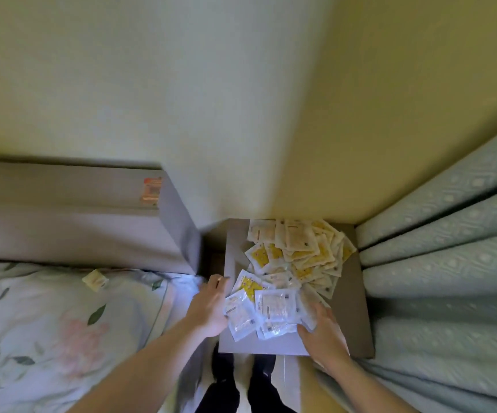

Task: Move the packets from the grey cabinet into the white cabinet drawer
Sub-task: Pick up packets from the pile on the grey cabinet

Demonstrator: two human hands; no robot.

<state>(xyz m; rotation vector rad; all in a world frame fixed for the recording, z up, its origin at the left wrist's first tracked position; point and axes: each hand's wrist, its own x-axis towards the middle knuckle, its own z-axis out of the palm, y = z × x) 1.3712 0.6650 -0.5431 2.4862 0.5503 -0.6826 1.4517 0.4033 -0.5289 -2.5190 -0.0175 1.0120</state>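
Several white and yellow packets (298,254) lie spread over the top of a grey cabinet (351,308) in the corner. A nearer bunch of clear-white packets (268,311) sits between my two hands. My left hand (208,308) presses against the bunch's left side, thumb under the edge. On the bunch's right side my right hand (321,332) has its fingers curled onto the packets. The white cabinet drawer is not in view.
A bed with a floral cover (62,338) and a grey headboard (77,216) fills the left. One stray packet (95,280) lies on the bed. Pale green curtains (449,263) hang at the right. My legs (241,386) stand below the cabinet.
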